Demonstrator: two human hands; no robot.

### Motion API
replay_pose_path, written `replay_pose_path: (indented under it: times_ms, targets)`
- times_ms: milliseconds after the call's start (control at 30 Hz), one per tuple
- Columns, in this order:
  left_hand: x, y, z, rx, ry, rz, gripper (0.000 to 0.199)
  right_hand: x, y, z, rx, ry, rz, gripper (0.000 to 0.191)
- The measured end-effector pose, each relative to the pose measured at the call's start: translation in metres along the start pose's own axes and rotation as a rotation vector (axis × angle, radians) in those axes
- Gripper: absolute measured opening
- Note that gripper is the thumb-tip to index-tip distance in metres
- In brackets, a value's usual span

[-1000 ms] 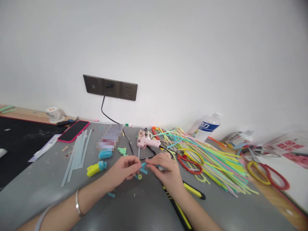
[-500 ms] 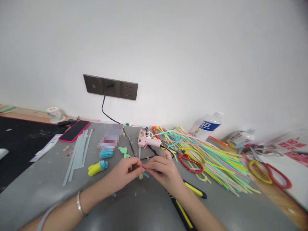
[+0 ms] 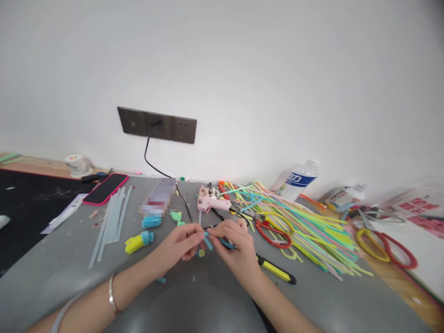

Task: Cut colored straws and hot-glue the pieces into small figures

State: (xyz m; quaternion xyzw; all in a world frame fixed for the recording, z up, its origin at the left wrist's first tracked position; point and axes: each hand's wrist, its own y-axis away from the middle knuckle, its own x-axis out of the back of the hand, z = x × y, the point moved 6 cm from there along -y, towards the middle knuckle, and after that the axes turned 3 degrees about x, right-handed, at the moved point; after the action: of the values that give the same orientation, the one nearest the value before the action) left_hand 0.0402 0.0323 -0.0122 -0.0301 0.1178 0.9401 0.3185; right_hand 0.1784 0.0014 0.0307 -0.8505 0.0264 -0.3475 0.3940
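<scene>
My left hand is closed, thumb and forefinger pinching a short light-blue pipe cleaner. Close by on the right, my right hand is closed too, its fingertips on the blue pipe cleaner, with more blue showing under its fingers. The exact hold is partly hidden. Just beyond both hands lies a pink glue gun with a glue stick in it. A small yellow round piece sits below the fingertips. To the left are a curled green pipe cleaner, a coiled blue bundle and a yellow coiled piece with a blue end.
Several glue sticks and a pink-edged phone lie left. On the right spread many pipe cleaners, red-and-yellow scissors, a utility knife and a white bottle. A black cord runs from the wall socket.
My fingertips have parted slightly, and the blue pipe cleaner between them shows more clearly. My right hand has turned a little, and more blue is visible beneath its fingers.
</scene>
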Motion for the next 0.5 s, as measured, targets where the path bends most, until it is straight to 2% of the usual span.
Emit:
replay_pose_path:
  times_ms: [167,300,500]
  targets:
    - [-0.002,-0.002,-0.006,-0.028,-0.078,-0.014,0.044,-0.002,0.000,-0.009,0.077,0.080,-0.022,0.012]
    - [0.000,-0.001,-0.004,-0.029,-0.107,0.010,0.042,-0.002,-0.001,-0.002,-0.004,-0.002,-0.007,0.013]
    - [0.000,0.003,0.007,-0.144,-0.363,0.058,0.038,-0.003,0.000,0.002,-0.031,-0.032,-0.004,0.011]
